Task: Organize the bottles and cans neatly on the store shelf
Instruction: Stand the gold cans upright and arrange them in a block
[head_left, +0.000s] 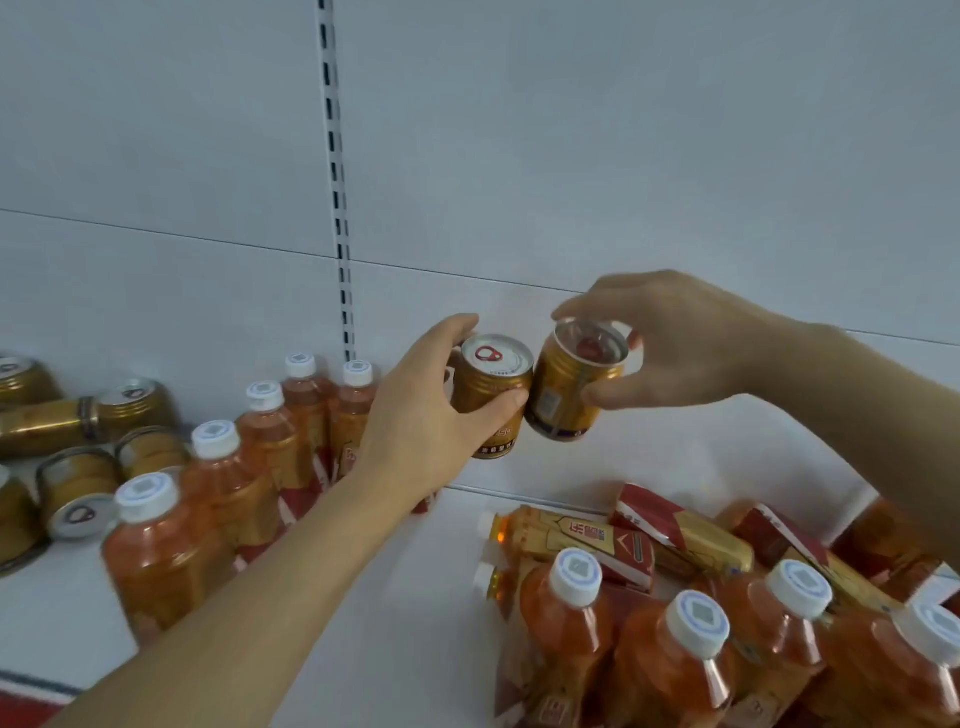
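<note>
My left hand (421, 410) grips a gold can (493, 387) by its side, held above the white shelf (415, 597). My right hand (670, 338) holds a second gold can (566, 400) by its top rim, tilted, its side touching the first can. A row of upright orange drink bottles (260, 452) with white caps runs along the left, from front to back. More orange bottles (670, 660) stand at the lower right, and several bottles (597, 540) lie on their sides behind them.
A jumble of gold cans (78, 467), some upright and some on their sides, sits at the far left. The white back panel with a slotted upright (337, 208) rises behind. Bare shelf shows between the two bottle groups.
</note>
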